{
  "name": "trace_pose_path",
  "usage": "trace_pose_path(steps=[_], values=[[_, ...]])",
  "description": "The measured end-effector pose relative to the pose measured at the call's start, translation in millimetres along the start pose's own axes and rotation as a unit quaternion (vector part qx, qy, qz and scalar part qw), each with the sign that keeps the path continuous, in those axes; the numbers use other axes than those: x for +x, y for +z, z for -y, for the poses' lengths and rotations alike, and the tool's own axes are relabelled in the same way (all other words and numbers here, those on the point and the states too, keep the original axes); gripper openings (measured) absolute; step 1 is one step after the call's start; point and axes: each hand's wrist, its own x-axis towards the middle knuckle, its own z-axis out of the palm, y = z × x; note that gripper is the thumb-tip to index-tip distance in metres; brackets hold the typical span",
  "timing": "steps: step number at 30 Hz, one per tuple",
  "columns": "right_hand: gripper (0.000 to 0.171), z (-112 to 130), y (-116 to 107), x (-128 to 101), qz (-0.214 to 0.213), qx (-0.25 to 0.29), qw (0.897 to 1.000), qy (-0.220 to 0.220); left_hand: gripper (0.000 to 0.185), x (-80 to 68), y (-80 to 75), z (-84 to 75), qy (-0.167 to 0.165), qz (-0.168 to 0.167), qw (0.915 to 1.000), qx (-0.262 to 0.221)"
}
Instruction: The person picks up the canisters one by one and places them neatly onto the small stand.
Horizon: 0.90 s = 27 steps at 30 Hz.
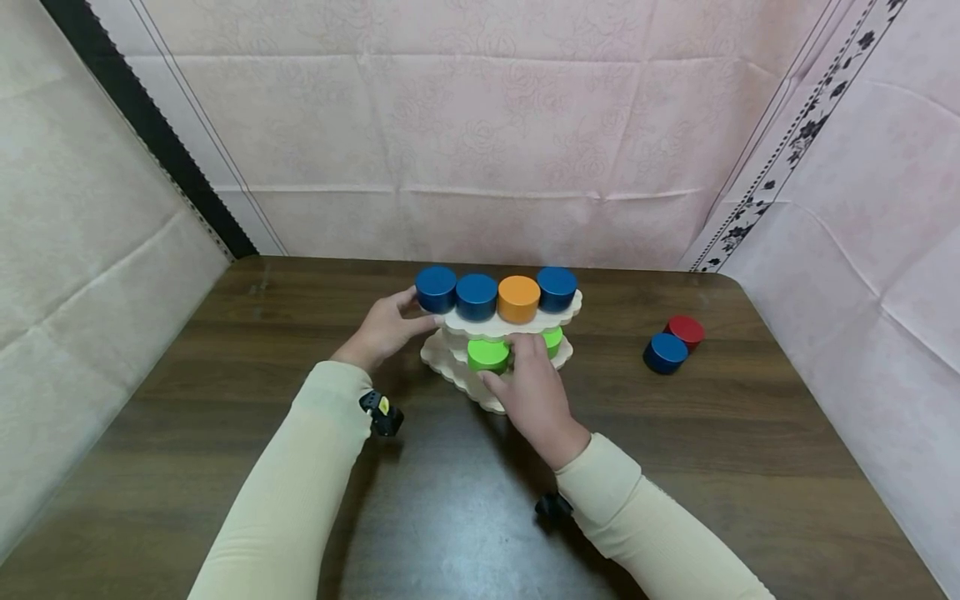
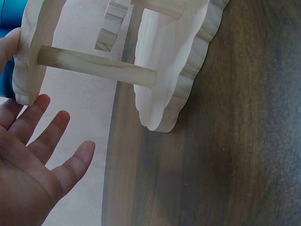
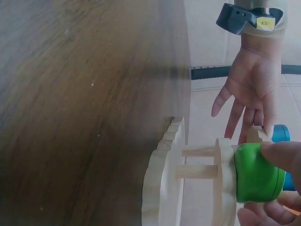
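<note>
Head view: tiered wooden stand (image 1: 501, 329) sits mid-table (image 1: 225, 400). Right hand (image 1: 534, 392) pinches a green cylinder (image 1: 488, 355) on the stand's middle shelf. Left hand (image 1: 384, 329), fingers straight and relaxed, touches the top shelf's left edge. Top shelf carries three blue cylinders (image 1: 477, 297) and an orange one (image 1: 519, 298). Right of the stand, well apart: a blue (image 1: 665, 352) and a red cylinder (image 1: 686, 331), touching.

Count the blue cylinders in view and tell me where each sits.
4: three blue cylinders on the stand's top shelf, one on the table beside the red cylinder. Others may be hidden.
</note>
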Motion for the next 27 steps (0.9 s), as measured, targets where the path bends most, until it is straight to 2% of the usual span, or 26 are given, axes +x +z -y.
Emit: trace_pose_path(steps=[20,27], values=[[0.031,-0.5,6.7,3.1,-0.030,-0.005,0.999,0.008,0.080,0.9,-0.2,1.5,0.008,0.000,0.9999,-0.007],[0.030,-1.7,4.4,1.8,-0.021,0.005,1.000,0.010,0.080,1.0,-0.6,1.0,0.010,0.002,0.9999,-0.005]])
